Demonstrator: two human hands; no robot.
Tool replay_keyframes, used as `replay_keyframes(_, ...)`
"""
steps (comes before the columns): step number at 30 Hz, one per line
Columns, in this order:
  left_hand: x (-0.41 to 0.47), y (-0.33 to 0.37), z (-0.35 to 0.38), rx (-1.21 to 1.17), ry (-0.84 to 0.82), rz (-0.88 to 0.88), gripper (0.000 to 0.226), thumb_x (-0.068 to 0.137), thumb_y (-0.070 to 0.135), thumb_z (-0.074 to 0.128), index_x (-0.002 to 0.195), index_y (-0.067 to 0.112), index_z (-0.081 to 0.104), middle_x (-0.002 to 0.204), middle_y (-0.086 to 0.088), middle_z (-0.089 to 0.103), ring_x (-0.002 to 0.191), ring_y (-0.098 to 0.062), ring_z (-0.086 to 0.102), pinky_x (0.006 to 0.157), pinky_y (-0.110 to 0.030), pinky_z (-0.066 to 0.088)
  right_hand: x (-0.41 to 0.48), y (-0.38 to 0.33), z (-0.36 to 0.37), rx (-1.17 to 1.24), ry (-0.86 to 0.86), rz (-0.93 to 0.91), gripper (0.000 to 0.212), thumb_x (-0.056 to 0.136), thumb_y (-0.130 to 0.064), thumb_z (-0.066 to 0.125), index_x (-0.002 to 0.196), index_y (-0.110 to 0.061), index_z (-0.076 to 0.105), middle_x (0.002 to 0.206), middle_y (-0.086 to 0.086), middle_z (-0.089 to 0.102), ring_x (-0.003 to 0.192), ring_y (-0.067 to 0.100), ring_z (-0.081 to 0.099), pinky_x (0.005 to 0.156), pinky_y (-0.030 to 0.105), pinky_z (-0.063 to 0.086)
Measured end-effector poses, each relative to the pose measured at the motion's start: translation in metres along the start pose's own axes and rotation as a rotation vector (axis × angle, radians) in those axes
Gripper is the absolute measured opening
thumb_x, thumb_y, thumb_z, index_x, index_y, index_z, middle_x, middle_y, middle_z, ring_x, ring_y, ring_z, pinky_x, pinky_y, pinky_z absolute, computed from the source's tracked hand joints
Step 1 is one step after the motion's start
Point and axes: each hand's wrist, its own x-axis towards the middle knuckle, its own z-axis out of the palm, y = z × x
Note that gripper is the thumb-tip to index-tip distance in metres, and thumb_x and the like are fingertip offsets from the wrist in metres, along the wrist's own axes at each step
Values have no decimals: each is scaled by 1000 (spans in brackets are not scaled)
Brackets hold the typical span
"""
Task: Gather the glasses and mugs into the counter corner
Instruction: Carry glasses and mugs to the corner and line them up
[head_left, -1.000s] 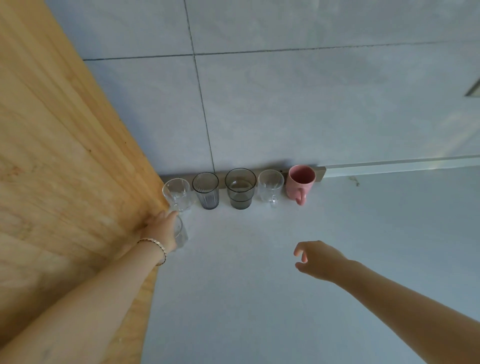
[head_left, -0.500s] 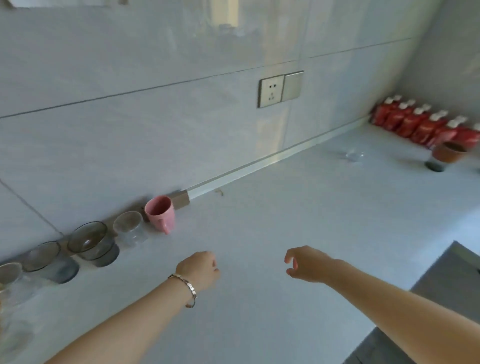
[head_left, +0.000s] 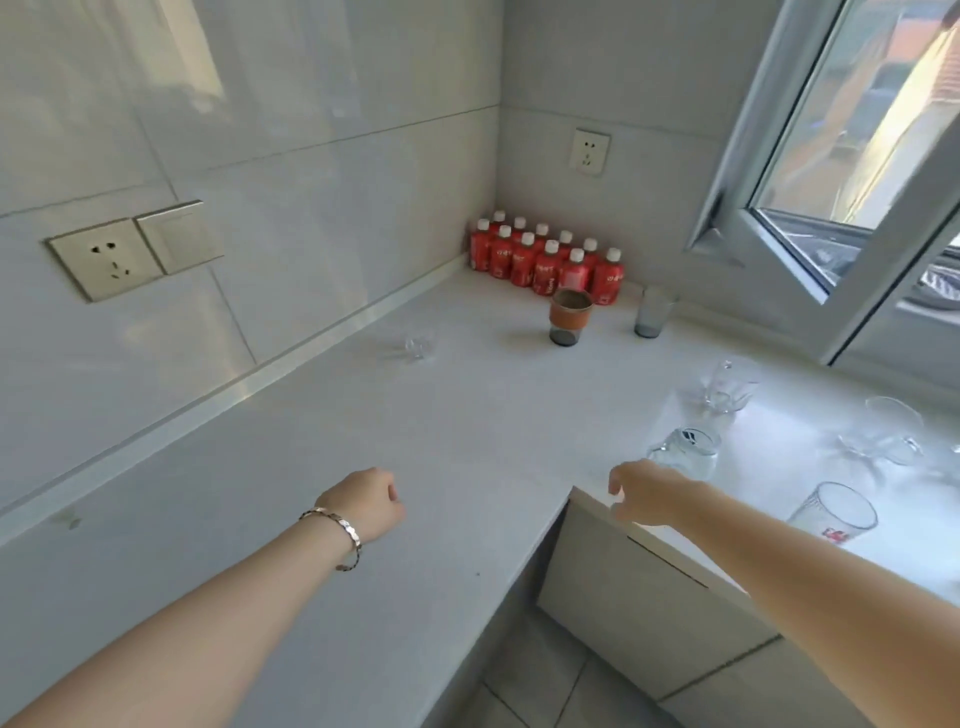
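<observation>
Seven drinking vessels stand scattered over the pale L-shaped bench (head_left: 322, 519), none in a hand. A small clear glass (head_left: 415, 347) sits alone near the tiled back wall. Towards the far corner stand a grey cup with a brown sleeve (head_left: 570, 317) and, to its right, a smoky grey glass tumbler (head_left: 652, 312). Under the window are a clear glass mug (head_left: 724, 387), a clear handled mug with a dark mark (head_left: 685, 453), a wide clear glass (head_left: 893, 431) and a clear tumbler with red print (head_left: 831, 514).

The left hand (head_left: 366, 501) hovers over the bench in a loose fist, fingers curled under and gripping nothing. The right hand (head_left: 649, 491) hangs relaxed and empty just short of the marked mug.

A block of red bottles with white caps (head_left: 545, 260) fills the far corner. Two wall sockets – one on the left wall (head_left: 111, 257), one on the far wall (head_left: 589, 151) – and an open white-framed window (head_left: 857, 218) surround the bench.
</observation>
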Motion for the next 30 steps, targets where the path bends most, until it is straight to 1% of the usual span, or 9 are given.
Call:
replay_keyframes(4,36,42,1,18,-10,8,4,84,21,50,83,23,53,110,-2,66,93,-22,59,86,-28,48,37,47,-22,42,19,-8,37,91,-28,50,127,-18,51,130,6,55,121,26,52,78,25,36)
replay_keyframes(7,73,62,3,29,-21,0,3,85,22,50,84,24,52,112,-2,65,88,-20,55,86,-28,48,77,66,-37,72,36,-3,36,90,-28,51,125,-18,52,128,5,55,119,26,52,80,28,39)
replay_keyframes(14,181,87,-3,27,-51,-32,4,87,23,49,88,25,53,117,-2,63,107,-22,60,88,-28,46,187,71,-89,100,98,12,41,90,-30,52,129,-18,48,130,6,53,118,26,53,91,33,45)
replay_keyframes(20,258,97,-20,-23,-55,-67,8,86,22,51,79,25,49,113,-3,66,106,-22,61,87,-29,47,281,62,-149,208,211,80,67,83,-39,63,137,-11,35,135,13,42,122,30,46,94,39,46)
replay_keyframes(23,278,95,-22,-13,-68,-81,10,85,25,51,77,28,47,111,-2,66,104,-22,61,86,-29,47,322,59,-175,238,248,110,75,76,-48,65,137,-15,35,131,10,43,122,28,45,88,39,47)
replay_keyframes(25,287,91,-25,-19,-64,-109,8,85,27,51,78,28,46,106,-1,65,95,-21,59,84,-29,47,347,56,-187,224,239,127,84,72,-56,67,138,-15,35,129,9,44,121,28,46,89,40,47)
replay_keyframes(27,298,85,-26,-31,-56,-156,9,85,27,51,78,28,46,96,1,60,86,-20,53,82,-29,48,375,52,-193,218,191,121,98,68,-58,71,143,-14,26,134,9,42,124,29,44,93,43,46)
replay_keyframes(29,301,80,-28,-51,-47,-205,2,86,27,51,84,27,51,97,2,60,89,-20,56,83,-29,48,394,48,-191,214,137,94,109,66,-56,74,148,-16,14,138,10,36,127,32,41,95,45,46)
replay_keyframes(30,301,79,-28,-65,-44,-239,7,86,27,51,91,25,55,102,1,62,94,-21,59,84,-29,48,401,46,-188,203,124,85,111,67,-53,75,149,-17,9,140,11,34,127,34,40,95,45,46)
